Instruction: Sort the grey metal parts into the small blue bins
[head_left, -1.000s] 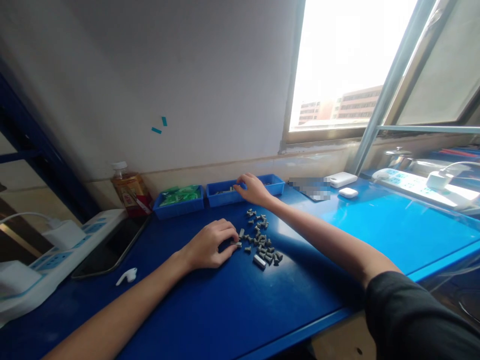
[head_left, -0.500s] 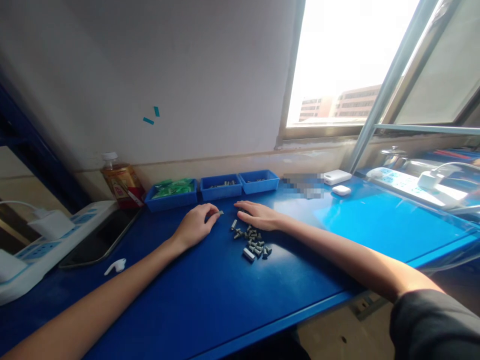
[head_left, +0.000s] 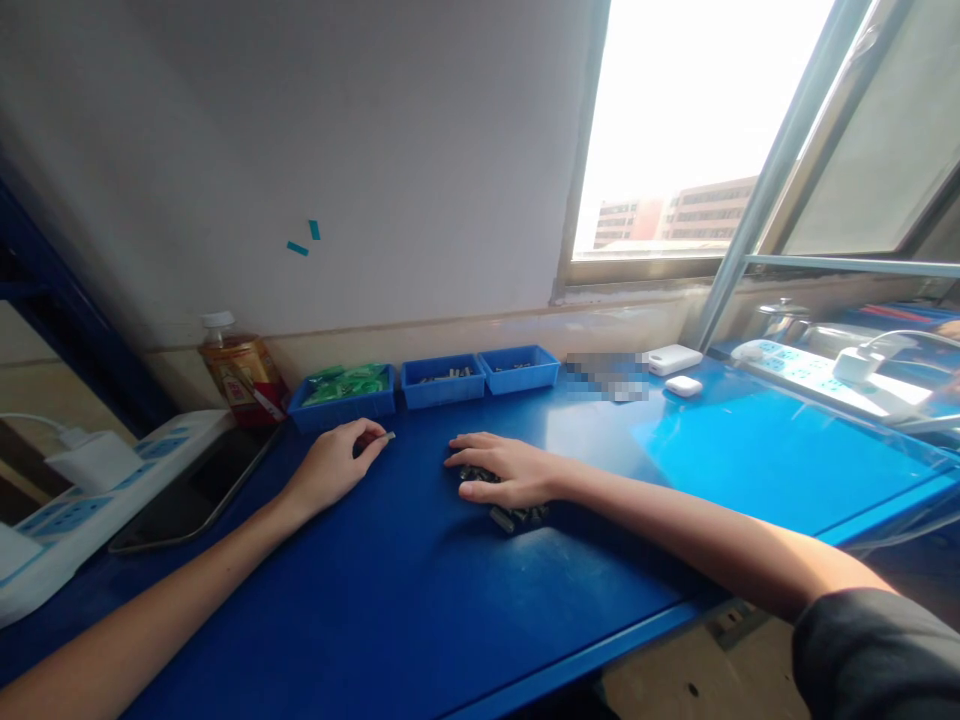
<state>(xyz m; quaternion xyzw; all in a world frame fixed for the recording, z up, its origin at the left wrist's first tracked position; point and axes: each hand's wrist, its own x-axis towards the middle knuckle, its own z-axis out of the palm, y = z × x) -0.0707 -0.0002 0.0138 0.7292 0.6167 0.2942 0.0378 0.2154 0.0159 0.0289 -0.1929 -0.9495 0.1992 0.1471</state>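
My left hand (head_left: 330, 468) is closed in a pinch, thumb against fingers, on a small metal piece (head_left: 390, 436) whose end sticks out past the fingertips. It looks like a hex standoff. My right hand (head_left: 521, 470) is palm down over a pile of screws (head_left: 537, 514), its fingers apart; most of the pile is hidden beneath it. At the pile's near edge lies a metal hex standoff (head_left: 502, 519).
Along the wall stand a blue bin of green packets (head_left: 349, 381), a bin of metal parts (head_left: 444, 381) and another blue bin (head_left: 520, 371). A bottle (head_left: 241, 370), phone (head_left: 195, 490) and power strip (head_left: 161, 447) are at the left. White cases (head_left: 673, 358) lie at the back right.
My left hand has moved left with the small metal piece. My right hand has come nearer and now covers much of the screw pile. The white earbud at the left is out of sight.
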